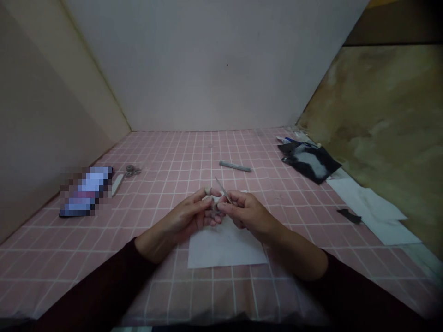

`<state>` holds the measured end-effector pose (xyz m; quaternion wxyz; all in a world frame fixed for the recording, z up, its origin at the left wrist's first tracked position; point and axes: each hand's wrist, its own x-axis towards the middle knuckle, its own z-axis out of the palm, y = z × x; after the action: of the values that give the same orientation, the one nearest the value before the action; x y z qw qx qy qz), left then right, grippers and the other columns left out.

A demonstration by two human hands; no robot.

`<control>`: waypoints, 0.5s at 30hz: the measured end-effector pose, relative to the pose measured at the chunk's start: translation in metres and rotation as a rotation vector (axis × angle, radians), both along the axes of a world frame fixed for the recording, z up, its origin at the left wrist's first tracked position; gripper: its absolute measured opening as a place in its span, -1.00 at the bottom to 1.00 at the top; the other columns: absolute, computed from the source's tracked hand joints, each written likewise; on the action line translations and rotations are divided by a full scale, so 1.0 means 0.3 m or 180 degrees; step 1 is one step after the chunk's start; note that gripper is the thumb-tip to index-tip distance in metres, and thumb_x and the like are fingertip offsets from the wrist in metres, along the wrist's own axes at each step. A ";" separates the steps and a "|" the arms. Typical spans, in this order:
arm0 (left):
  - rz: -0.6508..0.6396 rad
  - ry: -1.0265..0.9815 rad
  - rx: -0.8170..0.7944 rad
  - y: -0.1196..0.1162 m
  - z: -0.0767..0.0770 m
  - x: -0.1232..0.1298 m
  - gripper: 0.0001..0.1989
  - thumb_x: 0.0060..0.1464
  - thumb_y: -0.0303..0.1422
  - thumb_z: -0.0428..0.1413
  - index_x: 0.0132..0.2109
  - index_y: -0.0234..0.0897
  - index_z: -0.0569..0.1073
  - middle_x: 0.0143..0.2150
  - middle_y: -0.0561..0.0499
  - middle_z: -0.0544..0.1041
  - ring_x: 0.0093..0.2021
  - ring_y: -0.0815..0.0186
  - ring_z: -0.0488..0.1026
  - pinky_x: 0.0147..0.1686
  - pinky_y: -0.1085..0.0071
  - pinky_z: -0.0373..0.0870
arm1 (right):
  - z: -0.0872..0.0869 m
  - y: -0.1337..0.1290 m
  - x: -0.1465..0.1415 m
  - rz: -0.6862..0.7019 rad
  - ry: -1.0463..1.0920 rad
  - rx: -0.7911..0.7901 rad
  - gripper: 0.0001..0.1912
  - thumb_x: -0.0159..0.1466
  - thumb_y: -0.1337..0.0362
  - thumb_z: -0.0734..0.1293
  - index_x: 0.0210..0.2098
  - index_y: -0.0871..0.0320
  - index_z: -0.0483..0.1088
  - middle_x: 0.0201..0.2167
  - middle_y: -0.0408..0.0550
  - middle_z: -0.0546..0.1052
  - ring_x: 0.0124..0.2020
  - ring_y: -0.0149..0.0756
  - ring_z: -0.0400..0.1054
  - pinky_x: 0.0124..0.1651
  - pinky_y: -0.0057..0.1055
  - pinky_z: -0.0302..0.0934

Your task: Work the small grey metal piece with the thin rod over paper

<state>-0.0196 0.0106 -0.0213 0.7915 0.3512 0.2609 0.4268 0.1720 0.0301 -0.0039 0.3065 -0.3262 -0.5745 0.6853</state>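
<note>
Both hands meet over a sheet of white paper lying on the pink checked cloth. My left hand pinches a small greyish piece between thumb and fingers; its exact kind is too small to make out. A pale band wraps one of the left fingers. In my right hand, closed, is a thin pointed tool, its tip slanting up and to the left. The right fingertips are right beside the small piece, and whether they touch it I cannot tell.
Beyond the hands lies a grey bar. To the left are a phone, a white strip and small scissors. A black plastic bag, white papers and a dark scrap lie right. Walls enclose the back and left.
</note>
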 end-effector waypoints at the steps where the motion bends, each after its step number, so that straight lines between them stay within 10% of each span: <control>1: -0.0023 -0.0018 0.0040 -0.001 0.005 -0.001 -0.71 0.15 -0.32 0.28 0.00 -0.27 0.51 -0.21 -0.05 0.61 -0.31 0.35 0.62 -0.28 0.51 0.55 | 0.000 0.001 0.003 -0.0087 -0.0032 0.0003 -0.73 0.24 0.10 0.39 -0.30 0.18 0.36 -0.58 -0.27 0.35 -0.68 -0.60 -0.02 -0.64 -0.52 -0.20; 15: 0.0478 0.0433 0.0294 0.001 0.027 -0.008 -0.76 0.05 -0.40 0.34 -0.11 -0.30 0.57 -0.30 -0.01 0.62 -0.29 0.39 0.58 -0.25 0.52 0.51 | 0.040 0.018 0.054 -0.0060 0.0054 -0.0068 -0.68 0.36 0.02 0.21 -0.31 0.15 0.33 -0.72 -0.35 0.21 -0.73 -0.58 -0.10 -0.68 -0.58 -0.21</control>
<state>-0.0220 0.0110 -0.0131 0.7207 0.3950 0.3196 0.4716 0.1883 0.0355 0.0081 0.3144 -0.3291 -0.5614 0.6912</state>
